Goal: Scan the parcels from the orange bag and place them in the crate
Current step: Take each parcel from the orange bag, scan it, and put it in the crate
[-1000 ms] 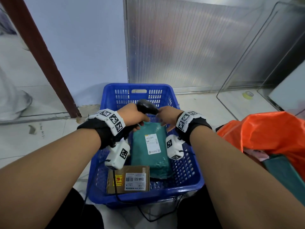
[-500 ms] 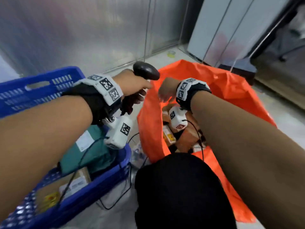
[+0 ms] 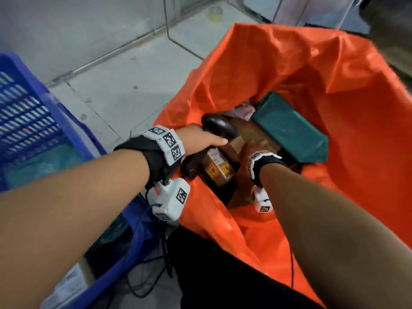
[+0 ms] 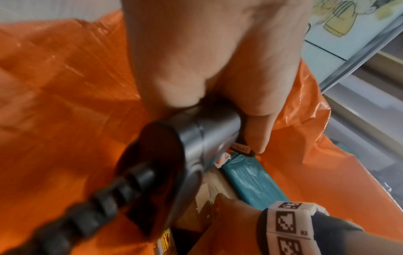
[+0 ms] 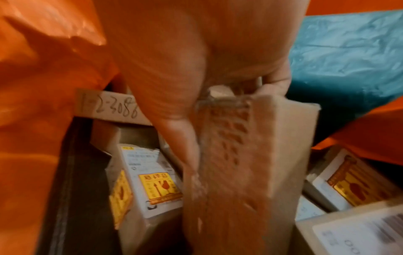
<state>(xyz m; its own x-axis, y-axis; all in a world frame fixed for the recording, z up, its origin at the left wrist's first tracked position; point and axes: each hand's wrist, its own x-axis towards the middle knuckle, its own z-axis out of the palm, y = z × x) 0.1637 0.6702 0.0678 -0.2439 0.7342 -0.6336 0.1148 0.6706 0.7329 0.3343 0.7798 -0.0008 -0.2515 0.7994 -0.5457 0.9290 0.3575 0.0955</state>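
Note:
The orange bag (image 3: 312, 74) lies wide open on the right with several parcels inside. My right hand (image 3: 256, 146) is deep in it; in the right wrist view my right hand (image 5: 196, 60) grips the top of a brown cardboard parcel (image 5: 261, 155), thumb on one side and fingers over the other. Beside it lie a teal plastic-wrapped parcel (image 3: 287, 128) and a box with yellow fragile stickers (image 3: 217, 168). My left hand (image 3: 200, 141) holds the black scanner (image 3: 219, 127) over the bag's left rim. The blue crate (image 3: 26, 112) stands at the left.
In the crate a teal parcel (image 3: 44, 157) and a labelled cardboard box (image 3: 71, 284) show blurred. The scanner's black cable (image 3: 142, 275) trails between crate and bag. My knee in black (image 3: 223, 275) is at the bag's near edge. A tape roll (image 3: 215, 13) lies on the far floor.
The view swung from the crate to the bag. My right hand left the teal parcel in the crate, went down into the bag and took hold of a cardboard parcel. The scanner hand followed.

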